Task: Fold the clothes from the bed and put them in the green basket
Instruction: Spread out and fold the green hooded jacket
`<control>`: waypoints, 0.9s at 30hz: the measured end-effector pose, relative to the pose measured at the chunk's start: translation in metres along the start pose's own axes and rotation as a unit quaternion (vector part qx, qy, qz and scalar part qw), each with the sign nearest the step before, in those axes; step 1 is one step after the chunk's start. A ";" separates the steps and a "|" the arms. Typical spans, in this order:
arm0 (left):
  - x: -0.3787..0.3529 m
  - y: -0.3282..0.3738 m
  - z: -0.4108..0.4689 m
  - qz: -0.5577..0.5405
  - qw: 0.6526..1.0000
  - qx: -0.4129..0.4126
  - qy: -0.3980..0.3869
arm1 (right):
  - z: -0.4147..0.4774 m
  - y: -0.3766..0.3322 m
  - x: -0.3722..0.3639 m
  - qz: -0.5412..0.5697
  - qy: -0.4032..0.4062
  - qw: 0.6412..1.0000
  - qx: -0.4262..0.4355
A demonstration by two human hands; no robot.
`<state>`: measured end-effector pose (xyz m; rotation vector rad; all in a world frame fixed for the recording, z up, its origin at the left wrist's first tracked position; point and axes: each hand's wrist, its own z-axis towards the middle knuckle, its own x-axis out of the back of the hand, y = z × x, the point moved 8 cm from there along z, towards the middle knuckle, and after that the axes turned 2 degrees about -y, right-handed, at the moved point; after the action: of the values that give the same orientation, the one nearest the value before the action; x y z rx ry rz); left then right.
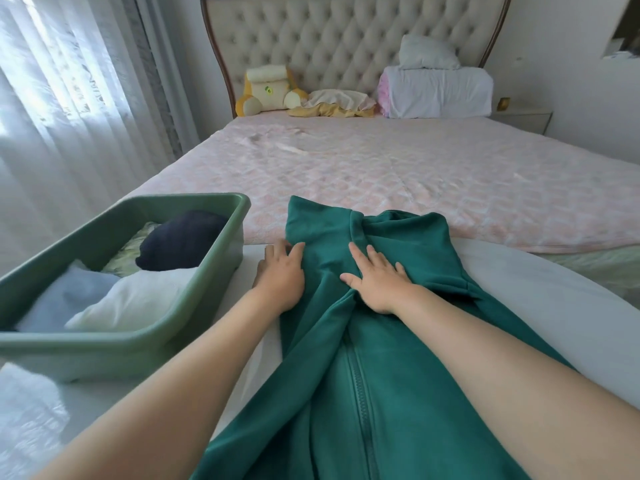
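Bed point(381, 168) edge, just right of basket point(104, 355): jacket point(329, 220) lies zip-up, left hand point(280, 275) on its basket-side edge, right hand point(377, 282) flat mid-cloth, grip wide, holding nothing; looks soft, floppy, light, so pinch the edges.

Home bedroom: tufted headboard point(318, 39), quilted bed point(381, 168), seemingly sheer curtains point(62, 98).

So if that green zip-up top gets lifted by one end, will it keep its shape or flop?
Probably floppy: the green zip-up top lies in soft creases and bunches under the right hand. It looks like thick fleece, so likely a bit heavy for cloth. The zip may stiffen its middle slightly.
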<state>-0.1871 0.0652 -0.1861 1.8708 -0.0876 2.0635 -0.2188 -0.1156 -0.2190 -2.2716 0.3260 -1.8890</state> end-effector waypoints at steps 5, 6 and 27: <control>-0.002 -0.001 -0.064 -0.114 0.991 -0.026 -0.070 | -0.053 -0.012 0.005 0.047 0.054 0.997 -0.004; -0.002 -0.003 -0.077 -0.122 0.989 -0.023 -0.084 | -0.069 -0.020 0.007 0.054 0.083 0.995 0.015; 0.063 0.007 -0.190 -0.445 0.852 0.066 -0.269 | -0.196 -0.072 -0.029 0.120 -0.005 0.985 0.123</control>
<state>-0.3740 0.1255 -0.1467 1.9633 0.6717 0.9170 -0.4127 -0.0365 -0.1915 -1.9839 0.3285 -1.6939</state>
